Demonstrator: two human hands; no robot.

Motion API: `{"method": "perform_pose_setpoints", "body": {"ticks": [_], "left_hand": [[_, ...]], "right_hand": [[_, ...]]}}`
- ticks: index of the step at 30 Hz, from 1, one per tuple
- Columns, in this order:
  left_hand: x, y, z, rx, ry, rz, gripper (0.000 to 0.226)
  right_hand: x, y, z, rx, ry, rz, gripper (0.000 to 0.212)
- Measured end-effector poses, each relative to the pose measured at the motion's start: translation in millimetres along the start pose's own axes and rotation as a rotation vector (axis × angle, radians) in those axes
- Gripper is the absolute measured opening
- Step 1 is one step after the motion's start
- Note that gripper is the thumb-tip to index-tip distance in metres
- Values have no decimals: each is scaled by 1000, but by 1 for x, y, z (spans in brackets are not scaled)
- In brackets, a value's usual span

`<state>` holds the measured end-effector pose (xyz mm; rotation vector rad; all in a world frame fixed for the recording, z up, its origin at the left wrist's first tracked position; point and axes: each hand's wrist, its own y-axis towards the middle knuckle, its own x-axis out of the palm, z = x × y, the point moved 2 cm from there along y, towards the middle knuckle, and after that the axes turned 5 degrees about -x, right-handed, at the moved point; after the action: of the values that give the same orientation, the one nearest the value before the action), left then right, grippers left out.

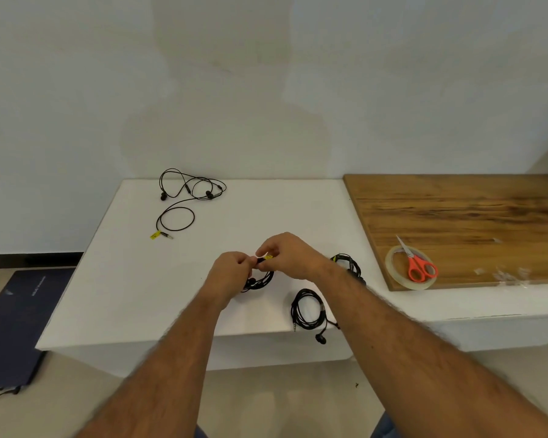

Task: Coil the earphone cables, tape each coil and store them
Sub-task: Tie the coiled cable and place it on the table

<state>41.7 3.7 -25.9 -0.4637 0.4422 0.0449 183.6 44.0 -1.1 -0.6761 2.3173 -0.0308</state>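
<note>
Both hands' grip on coil [260, 281]; white table [140, 279], wooden board [456, 216].

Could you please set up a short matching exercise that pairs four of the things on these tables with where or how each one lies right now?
Things:
1. loose earphones
2. coil in hand
3. scissors
4. finished coil

Places or states:
A. on the tape roll, on the wooden board
B. lying alone near the front edge of the white table
C. uncoiled at the far left of the white table
D. held between the left hand and right hand

Pairs: 1-C, 2-D, 3-A, 4-B
</note>
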Motion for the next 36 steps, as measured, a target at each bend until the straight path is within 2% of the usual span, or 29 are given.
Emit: {"method": "perform_pose_setpoints", "body": {"ticks": [2, 5, 9, 12, 19, 22, 26, 31, 36], "left_hand": [[-1, 0, 0, 29, 2, -6, 26], [0, -1, 3, 119, 78, 2, 24], [2, -4, 11, 269, 278, 105, 23], [5, -9, 16, 341, 326, 146, 22], [4, -17, 29, 517, 378, 161, 24], [3, -20, 32, 571, 391, 149, 23], [2, -25, 38, 600, 379, 149, 24], [3, -25, 37, 573, 387, 156, 25], [5, -25, 35, 504, 380, 168, 26]], "right_hand": [[-3, -2, 2, 51, 121, -15, 25], [-8, -4, 3, 209, 283, -12, 33], [-16, -6, 3, 270, 275, -44, 21], [-23, -9, 3, 293, 274, -103, 12], [-40, -16, 0, 407, 414, -163, 12], [-42, -17, 0, 339, 382, -131, 12], [-44, -19, 1, 196, 520, 21, 7], [-47, -24, 0, 135, 579, 155, 2], [-51, -28, 0, 78, 557, 212, 17]]}}
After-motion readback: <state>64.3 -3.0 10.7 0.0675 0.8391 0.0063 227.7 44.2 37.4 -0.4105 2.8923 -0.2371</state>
